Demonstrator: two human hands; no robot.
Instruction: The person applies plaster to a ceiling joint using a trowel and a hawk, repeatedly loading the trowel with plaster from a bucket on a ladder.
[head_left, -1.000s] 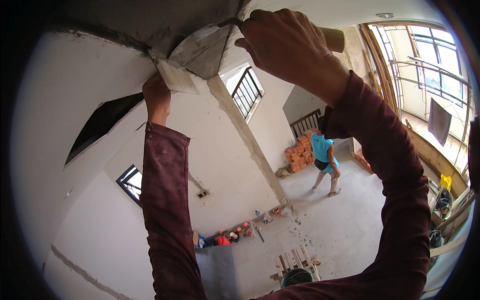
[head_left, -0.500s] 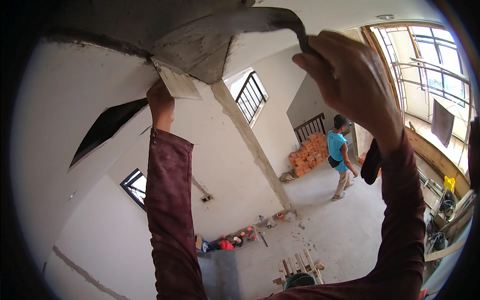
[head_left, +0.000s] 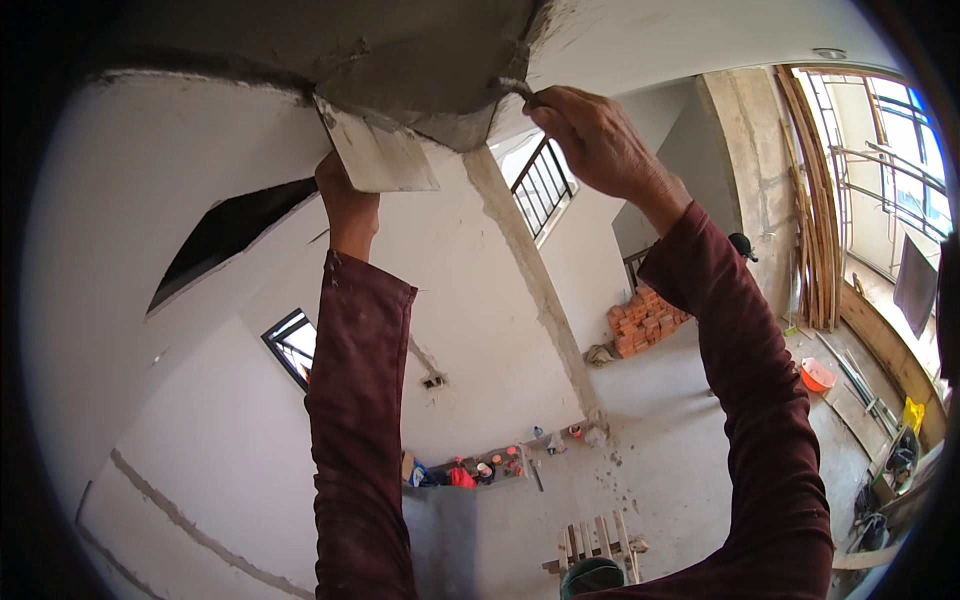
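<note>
My left hand (head_left: 345, 200) is raised, closed on a pale flat board (head_left: 380, 155) held up beneath a ceiling corner. My right hand (head_left: 590, 140) grips a metal trowel by its handle (head_left: 518, 92), right of the board and higher. The trowel's blade is hard to tell apart from the dark grey mortar (head_left: 430, 60) around that corner. Both forearms, in maroon sleeves, reach up from the lower edge. A grey mortar strip (head_left: 520, 250) runs down the white wall below.
A person (head_left: 740, 247) is mostly hidden behind my right arm. Bricks (head_left: 640, 322) are piled below the stairs. Planks (head_left: 815, 200) and metal scaffolding (head_left: 880, 160) stand by the bright window at right. An orange basin (head_left: 817, 375), a wooden pallet (head_left: 600, 540) and small containers (head_left: 485, 468) lie on the floor.
My right hand swung out rightward, then came back left with the trowel to the corner. The left hand still holds the board. The person walked rightward and is now mostly behind my arm.
</note>
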